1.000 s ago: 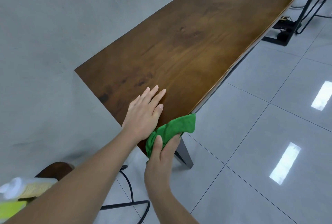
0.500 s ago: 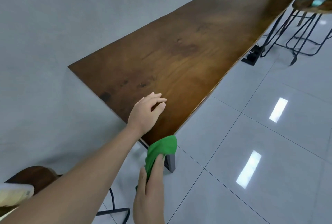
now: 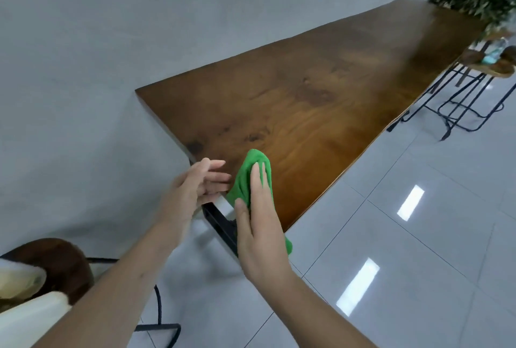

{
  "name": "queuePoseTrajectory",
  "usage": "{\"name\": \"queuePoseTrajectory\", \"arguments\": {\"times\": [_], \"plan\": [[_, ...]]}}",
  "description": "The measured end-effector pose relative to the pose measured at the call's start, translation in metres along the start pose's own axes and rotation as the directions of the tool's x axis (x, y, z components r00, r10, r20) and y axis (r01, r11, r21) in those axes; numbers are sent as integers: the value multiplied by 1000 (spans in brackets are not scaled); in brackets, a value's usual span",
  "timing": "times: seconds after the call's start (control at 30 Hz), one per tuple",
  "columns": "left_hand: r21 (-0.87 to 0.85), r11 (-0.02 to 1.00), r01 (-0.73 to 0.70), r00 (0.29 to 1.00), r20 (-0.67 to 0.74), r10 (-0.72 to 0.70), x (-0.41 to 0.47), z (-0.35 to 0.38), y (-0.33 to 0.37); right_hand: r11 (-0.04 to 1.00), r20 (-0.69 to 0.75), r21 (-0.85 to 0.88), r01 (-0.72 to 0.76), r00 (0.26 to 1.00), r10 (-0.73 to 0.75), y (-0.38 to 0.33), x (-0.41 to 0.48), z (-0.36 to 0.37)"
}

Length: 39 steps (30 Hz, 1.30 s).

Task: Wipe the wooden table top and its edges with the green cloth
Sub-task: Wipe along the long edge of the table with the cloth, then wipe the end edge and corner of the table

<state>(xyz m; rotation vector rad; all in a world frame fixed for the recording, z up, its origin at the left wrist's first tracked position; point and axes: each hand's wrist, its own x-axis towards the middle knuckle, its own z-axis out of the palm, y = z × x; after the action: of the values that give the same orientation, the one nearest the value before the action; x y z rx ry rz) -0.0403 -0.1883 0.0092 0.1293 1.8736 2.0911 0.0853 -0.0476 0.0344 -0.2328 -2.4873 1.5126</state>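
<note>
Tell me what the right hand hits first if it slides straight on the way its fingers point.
Nothing on the wood: the right hand, flat on the green cloth, faces bare table top; likely the grey wall beyond.

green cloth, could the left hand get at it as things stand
Probably yes. The left hand is open just beside the green cloth on the table, nothing between them. The right hand lies flat on the cloth, covering much of it.

Pressing green cloth [image 3: 247, 180] flat on wooden table top [image 3: 321, 102], near corner
With right hand [image 3: 261, 224] laid straight-fingered over cloth; with left hand [image 3: 195, 191] loose-fingered just beside it, at end edge
</note>
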Motion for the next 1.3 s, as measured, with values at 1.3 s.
{"name": "queuePoseTrajectory", "arguments": {"times": [1.3], "plan": [[108,986,-127,794,-584,166,-42,151,-81,694,253,-663,282,956,-146,75,159,-47]]}}
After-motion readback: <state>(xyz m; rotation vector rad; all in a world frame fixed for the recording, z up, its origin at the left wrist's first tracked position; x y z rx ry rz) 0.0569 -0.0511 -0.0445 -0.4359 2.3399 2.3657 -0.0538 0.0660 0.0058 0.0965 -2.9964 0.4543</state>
